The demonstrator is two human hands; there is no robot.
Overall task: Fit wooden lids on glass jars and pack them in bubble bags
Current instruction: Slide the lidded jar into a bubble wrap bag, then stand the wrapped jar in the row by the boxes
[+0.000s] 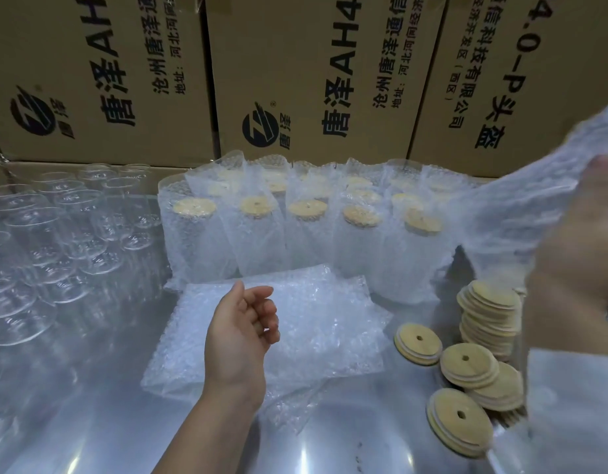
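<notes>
Left hand (pixel 242 331) hovered palm-up, fingers loosely curled, nothing in it, just over the flat bubble bag stack (pixel 330 330) on the metal table (pixel 90 422). The stack ran under and to the right of that hand. Couldn't tell if hand and stack touched.

Right hand (pixel 576 265) was raised high at the right edge, motion-blurred, gripping a raised bubble bag (pixel 521 193). Its thumb was on the film, with the fingers mostly hidden behind it. The bag hung loose, up and left of the right hand, in front of the packed rows. White sleeve (pixel 569 412) sat below that wrist.

Empty glass jars (pixel 56 248) stood crowded together well left of the left hand, tops open, no lids on. Beyond the left hand, past the flat stack, packed jars (pixel 254 234) stood upright in rows. Each was in a bubble bag with a wooden lid showing near the top, bag mouths open.

Loose wooden lids (pixel 468 366) lay between the two hands, low under the right hand. A leaning pile (pixel 490 316) sat nearest the right wrist, and several lay flat on the table, centre holes visible. A single lid (pixel 418 343) lay closest to the left hand.

Cardboard boxes (pixel 295 80) with black print walled the far side behind the packed jars.
</notes>
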